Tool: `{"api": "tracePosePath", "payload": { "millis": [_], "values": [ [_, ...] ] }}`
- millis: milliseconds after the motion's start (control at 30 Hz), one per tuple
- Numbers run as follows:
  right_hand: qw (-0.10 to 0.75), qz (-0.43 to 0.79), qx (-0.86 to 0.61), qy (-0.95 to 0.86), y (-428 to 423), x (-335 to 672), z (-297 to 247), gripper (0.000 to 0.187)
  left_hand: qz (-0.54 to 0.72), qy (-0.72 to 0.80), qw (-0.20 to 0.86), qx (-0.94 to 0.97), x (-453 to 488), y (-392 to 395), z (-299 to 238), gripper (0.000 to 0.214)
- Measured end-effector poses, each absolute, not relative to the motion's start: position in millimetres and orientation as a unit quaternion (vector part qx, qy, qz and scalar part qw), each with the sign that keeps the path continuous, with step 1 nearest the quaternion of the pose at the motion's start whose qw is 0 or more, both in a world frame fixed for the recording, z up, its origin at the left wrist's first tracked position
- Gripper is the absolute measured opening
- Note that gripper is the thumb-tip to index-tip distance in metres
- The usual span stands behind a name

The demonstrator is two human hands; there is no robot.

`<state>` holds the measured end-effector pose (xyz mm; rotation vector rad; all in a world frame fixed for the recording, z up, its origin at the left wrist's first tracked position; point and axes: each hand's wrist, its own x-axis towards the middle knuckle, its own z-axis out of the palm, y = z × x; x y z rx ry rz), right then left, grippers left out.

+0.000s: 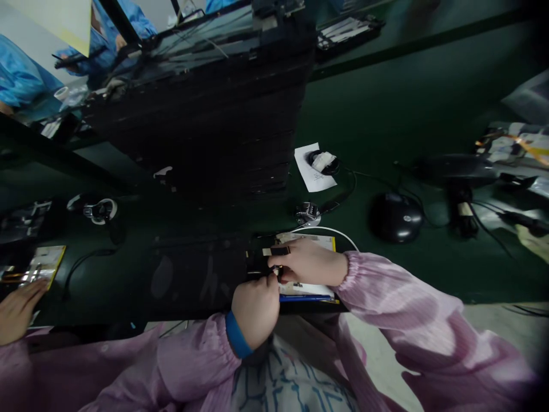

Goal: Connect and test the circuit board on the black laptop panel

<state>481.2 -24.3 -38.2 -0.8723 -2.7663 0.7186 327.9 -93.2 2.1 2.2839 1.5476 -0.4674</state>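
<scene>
The left hand (256, 313), a blue elastic wristband (236, 335) at its cuff, is closed, thumb and fingertips pinched together on a small dark tab (275, 273) at the edge of a flat black rectangular module (259, 262). The right hand (306, 263) comes in from the opposite side with fingers curled, thumb and forefinger closing on the same tab; the two hands touch at that point. A black strip with a tan end (277, 250) lies against the right forefinger, and whether it is attached to the module cannot be determined. The module sits on a white card with yellow edges (309, 240), its surface detail partly hidden by the fingers, with a blue strip (304, 298) along the card's near side. A thin white cable (330, 230) arcs just behind the card. Both forearms wear pink ribbed smock sleeves (398, 303). On the dark-green bench mat (377, 114) stand a small chrome-and-black device (307, 213), a black domed computer mouse (397, 217) and a white paper sheet (311, 169) bearing a black coil (323, 162). Beyond the module rises a stack of black trays (201, 114). Well apart at far left — a separate hand (17, 312) in a pink sleeve, beside a yellow-edged board (40, 266); co-workers in blue smocks (21, 74) occupy the upper left.
</scene>
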Motion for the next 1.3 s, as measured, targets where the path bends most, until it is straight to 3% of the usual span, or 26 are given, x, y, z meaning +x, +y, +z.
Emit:
{"api": "tracePosePath", "payload": {
  "millis": [233, 367, 467, 667, 900, 1300],
  "values": [
    [0.058, 0.254, -0.295, -0.919, -26, 482, -33, 0.02, -0.151, 0.534, 0.188, 0.811, 325, -97, 20, 0.022],
    [0.061, 0.28, -0.308, -0.907, -34, 483, -27, 0.015, -0.033, 0.56, 0.185, 0.807, 309, -69, 47, 0.019],
    [0.081, 0.269, -0.351, -0.893, -52, 482, -24, 0.012, 0.045, 0.513, 0.231, 0.825, 300, -35, 50, 0.029],
    [0.182, 0.179, -0.454, -0.853, -94, 481, -41, 0.041, -0.096, 0.429, 0.371, 0.818, 307, 7, 27, 0.022],
    [0.232, 0.176, -0.454, -0.842, -106, 487, -61, 0.036, -0.161, 0.458, 0.271, 0.831, 317, 14, 19, 0.023],
    [0.241, 0.177, -0.47, -0.831, -107, 486, -63, 0.041, -0.208, 0.463, 0.229, 0.831, 327, 12, 8, 0.024]
  ]
}}
